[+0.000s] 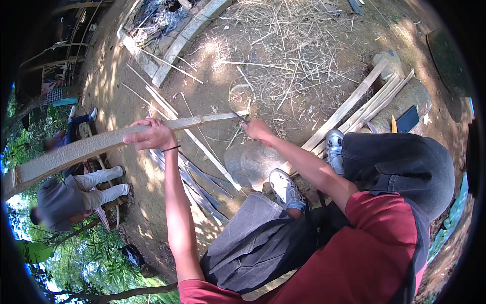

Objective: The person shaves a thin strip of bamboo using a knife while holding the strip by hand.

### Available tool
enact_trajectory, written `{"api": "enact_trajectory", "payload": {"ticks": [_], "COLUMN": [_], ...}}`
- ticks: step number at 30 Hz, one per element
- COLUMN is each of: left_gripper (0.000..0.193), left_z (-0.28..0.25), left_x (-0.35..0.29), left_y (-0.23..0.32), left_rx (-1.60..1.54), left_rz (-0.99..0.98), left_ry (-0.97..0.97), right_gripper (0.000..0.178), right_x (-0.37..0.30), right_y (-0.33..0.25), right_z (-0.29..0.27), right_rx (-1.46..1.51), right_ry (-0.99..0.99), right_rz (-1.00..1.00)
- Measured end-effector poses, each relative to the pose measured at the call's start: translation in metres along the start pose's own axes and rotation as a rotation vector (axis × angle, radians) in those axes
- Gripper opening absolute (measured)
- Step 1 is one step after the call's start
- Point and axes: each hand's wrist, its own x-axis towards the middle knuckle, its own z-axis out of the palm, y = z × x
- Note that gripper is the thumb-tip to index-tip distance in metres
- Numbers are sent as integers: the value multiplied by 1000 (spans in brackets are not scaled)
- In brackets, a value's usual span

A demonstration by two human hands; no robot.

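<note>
A long split bamboo strip [91, 150] runs from the left rim to the middle of the view, broad at the left and thin at its far end. My left hand [152, 136] is closed round it, thumb on the near side. At the thin end my right hand [257, 129] grips a knife [240, 117]. Its dark blade lies against the bamboo tip, and a bit of red, perhaps its handle, shows below the fist. Beneath that hand sits a rounded stone [253, 162]; the hand is above it.
Split bamboo strips [202, 190] lie below my left arm, and more bamboo pieces [349, 109] lean at the right, near a phone [407, 119]. Shavings [298, 45] litter the ground. A bordered fire pit [167, 30] is at the far left. Other people [71, 200] are at left.
</note>
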Motion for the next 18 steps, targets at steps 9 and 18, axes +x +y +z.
{"api": "enact_trajectory", "payload": {"ticks": [9,18], "left_gripper": [72,70], "left_z": [7,41], "left_x": [4,-14], "left_y": [17,9], "left_rx": [19,1], "left_rz": [48,61], "left_ry": [19,-36], "right_gripper": [44,49], "right_x": [-60,13], "right_y": [-66,2], "right_z": [16,-2], "right_rx": [168,653], "right_ry": [144,-202], "right_rz": [-303,231]}}
